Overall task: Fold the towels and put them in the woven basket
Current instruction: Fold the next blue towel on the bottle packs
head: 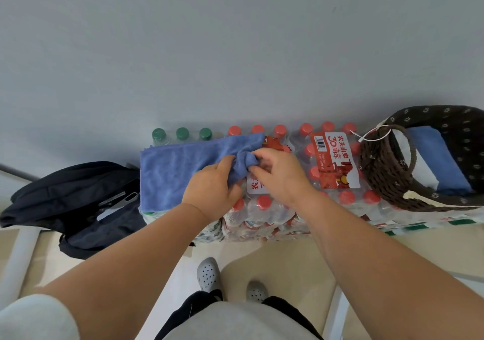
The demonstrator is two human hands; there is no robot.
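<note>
Shrink-wrapped bottle packs [264, 208] carry a blue towel [180, 169] and woven basket [387, 172].

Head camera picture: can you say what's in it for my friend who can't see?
Both hands, left hand and right hand, pinch one bunched edge of a blue towel spread over shrink-wrapped packs of water bottles. To the right, a dark woven basket already holds a folded blue towel.
</note>
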